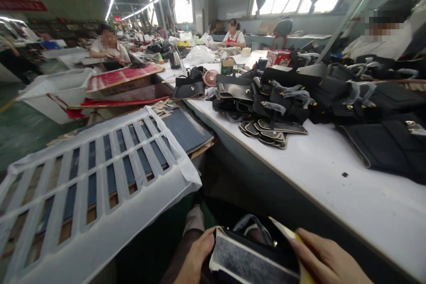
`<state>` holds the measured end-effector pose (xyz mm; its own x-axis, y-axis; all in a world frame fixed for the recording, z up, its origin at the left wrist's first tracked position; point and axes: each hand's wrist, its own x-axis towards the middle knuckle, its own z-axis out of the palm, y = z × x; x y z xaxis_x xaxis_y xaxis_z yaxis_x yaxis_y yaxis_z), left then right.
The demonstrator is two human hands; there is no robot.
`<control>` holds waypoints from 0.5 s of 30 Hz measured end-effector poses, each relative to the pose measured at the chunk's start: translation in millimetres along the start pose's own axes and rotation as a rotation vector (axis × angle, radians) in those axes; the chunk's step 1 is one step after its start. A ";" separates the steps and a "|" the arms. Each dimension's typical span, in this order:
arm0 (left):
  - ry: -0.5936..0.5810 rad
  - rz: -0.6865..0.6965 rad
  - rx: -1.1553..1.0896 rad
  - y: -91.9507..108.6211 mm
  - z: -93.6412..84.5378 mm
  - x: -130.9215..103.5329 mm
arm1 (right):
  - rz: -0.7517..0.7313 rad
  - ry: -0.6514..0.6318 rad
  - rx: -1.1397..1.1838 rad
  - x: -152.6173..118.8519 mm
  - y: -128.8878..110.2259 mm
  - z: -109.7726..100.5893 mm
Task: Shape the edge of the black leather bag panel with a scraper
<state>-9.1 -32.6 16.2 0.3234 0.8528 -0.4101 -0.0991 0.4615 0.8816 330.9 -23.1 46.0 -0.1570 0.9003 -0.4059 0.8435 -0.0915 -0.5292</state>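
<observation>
On my lap, at the bottom of the view, lies a black handbag (pixel 254 259) with a grey side panel edged in pale trim and a handle wrapped in clear plastic. My left hand (pixel 199 253) is closed on the bag's left edge, thumb near the top corner. My right hand (pixel 324 257) grips a flap with a yellow face (pixel 282 228) at the bag's right side, its fingers curled over it. The bag's lower part is cut off by the frame. A small gold-coloured fitting shows near the handle.
A white table (pixel 333 195) runs along the right, bearing black bags (pixel 279 93) and a stack of black pieces (pixel 271 133). At left lies a white slatted plastic crate (pixel 109 177) over cardboard. A pink fan (pixel 211 78) stands farther back. Several people sit at work beyond.
</observation>
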 end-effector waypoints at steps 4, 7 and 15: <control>0.019 -0.002 -0.039 -7.6 1.4 1.9 | -0.415 0.086 -0.444 57.3 -89.8 8.4; 0.097 -0.022 -0.221 -19.0 3.2 2.4 | -0.682 0.082 -0.609 96.2 -132.9 17.1; 0.301 0.021 -0.250 -21.4 8.5 0.0 | -1.179 -0.121 -0.650 149.6 -180.2 28.8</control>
<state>1.0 -44.6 -0.7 0.0318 0.8790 -0.4758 -0.3411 0.4570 0.8214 140.6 115.8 59.2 -0.9658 0.2564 -0.0389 0.2592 0.9501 -0.1736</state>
